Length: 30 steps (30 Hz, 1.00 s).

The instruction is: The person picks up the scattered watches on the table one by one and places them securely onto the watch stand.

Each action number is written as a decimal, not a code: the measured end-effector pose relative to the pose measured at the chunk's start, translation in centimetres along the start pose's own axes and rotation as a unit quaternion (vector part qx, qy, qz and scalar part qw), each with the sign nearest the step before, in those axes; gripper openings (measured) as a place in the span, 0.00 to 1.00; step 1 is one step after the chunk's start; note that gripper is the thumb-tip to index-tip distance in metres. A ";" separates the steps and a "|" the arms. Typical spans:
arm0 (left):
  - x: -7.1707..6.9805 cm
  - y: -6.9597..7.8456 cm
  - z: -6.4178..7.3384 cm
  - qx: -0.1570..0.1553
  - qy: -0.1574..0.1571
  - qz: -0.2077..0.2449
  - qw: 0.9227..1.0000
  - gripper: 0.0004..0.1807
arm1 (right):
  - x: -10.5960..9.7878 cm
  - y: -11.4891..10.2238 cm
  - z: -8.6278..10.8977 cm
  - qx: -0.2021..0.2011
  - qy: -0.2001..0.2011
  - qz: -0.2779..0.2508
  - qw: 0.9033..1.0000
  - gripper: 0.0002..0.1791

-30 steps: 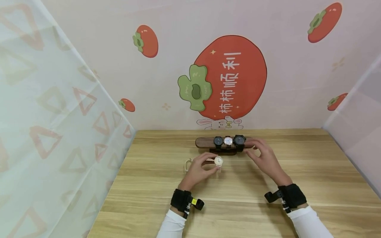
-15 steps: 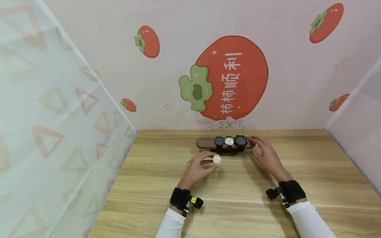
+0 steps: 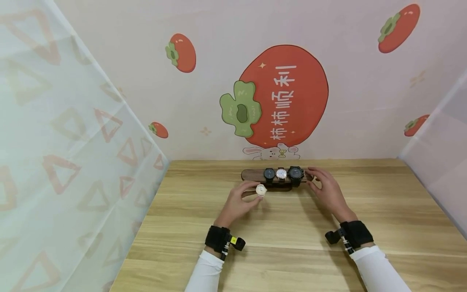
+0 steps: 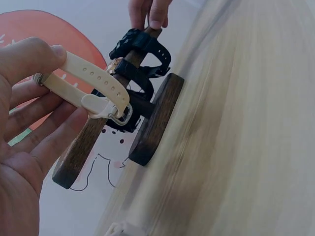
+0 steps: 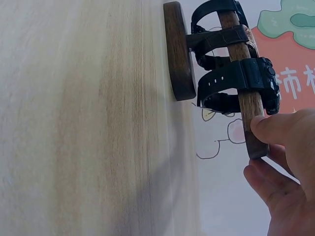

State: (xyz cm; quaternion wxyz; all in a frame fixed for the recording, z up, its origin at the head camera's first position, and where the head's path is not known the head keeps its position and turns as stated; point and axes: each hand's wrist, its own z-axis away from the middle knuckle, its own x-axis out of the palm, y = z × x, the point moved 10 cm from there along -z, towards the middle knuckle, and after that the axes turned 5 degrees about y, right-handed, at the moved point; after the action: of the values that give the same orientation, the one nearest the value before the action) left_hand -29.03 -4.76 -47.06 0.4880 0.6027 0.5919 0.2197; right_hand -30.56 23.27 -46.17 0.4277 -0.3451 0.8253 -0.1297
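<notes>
Presently, the small cream-strapped wristwatch (image 3: 260,190) with a pale round dial is in the air, just in front of the left part of the dark brown wooden display bar (image 3: 252,174), and not around it. The left hand (image 3: 235,205) pinches this watch between thumb and fingers; its strap makes a loop, which seems to be buckled. The right hand (image 3: 327,192) holds the bar by its right end, with thumb and fingers on the wood. Beside this hand, three watches sit around the bar: a bulky black watch (image 3: 295,172), a white-dialled watch (image 3: 281,174) and a dark-dialled black watch (image 3: 269,174). As I judge, the step in hand is bringing the cream one to the bar while the other hand steadies it. The next move calls for lining up the loop with the bare left end, so it can slide over without pushing the bar. Under everything lies the light wooden table (image 3: 284,251).
</notes>
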 end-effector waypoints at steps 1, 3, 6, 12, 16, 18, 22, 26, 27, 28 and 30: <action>-0.2 0.0 -0.1 0.002 0.001 -0.002 1.000 0.25 | 0.0 0.0 0.0 0.000 0.001 0.000 1.000 0.23; -0.6 -0.2 -0.3 0.003 0.003 -0.006 1.000 0.25 | -0.1 0.0 -0.1 0.001 0.001 0.002 1.000 0.23; -1.2 -0.3 -0.6 0.007 0.008 -0.015 1.000 0.24 | -0.1 0.1 -0.1 0.007 -0.006 0.002 1.000 0.23; -2.5 -0.8 -0.9 0.004 0.023 -0.018 1.000 0.24 | 0.1 0.7 -0.2 0.029 -0.025 -0.001 0.999 0.26; -3.5 -1.2 -0.9 0.001 0.038 -0.021 0.999 0.24 | 0.2 0.8 -0.2 0.039 -0.036 -0.009 0.999 0.27; -3.9 -1.3 -1.0 0.003 0.044 -0.018 0.999 0.24 | 0.2 0.9 -0.2 0.044 -0.041 -0.009 0.998 0.27; -4.7 -1.4 -1.1 0.015 0.048 -0.014 0.999 0.24 | 0.3 1.1 -0.1 0.065 -0.054 -0.004 0.996 0.27; -5.3 -1.5 -1.3 0.015 0.051 -0.018 0.998 0.24 | 0.3 1.4 -0.1 0.083 -0.063 -0.007 0.995 0.27; -5.5 -1.6 -1.4 0.013 0.052 -0.019 0.998 0.24 | 0.3 1.4 -0.1 0.084 -0.063 -0.008 0.994 0.27; -5.6 -1.7 -1.4 0.011 0.054 -0.020 0.998 0.24 | 0.3 1.4 -0.1 0.085 -0.065 -0.010 0.994 0.27; -5.8 -2.0 -1.5 0.008 0.057 -0.023 0.998 0.24 | 0.3 1.5 -0.1 0.087 -0.065 -0.010 0.994 0.27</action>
State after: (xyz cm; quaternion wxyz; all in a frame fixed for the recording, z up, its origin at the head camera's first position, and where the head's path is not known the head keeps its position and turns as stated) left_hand -32.44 -10.01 -46.28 0.4539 0.5793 0.6339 0.2376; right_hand -31.43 24.16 -47.13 0.5078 -0.3222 0.7778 -0.1824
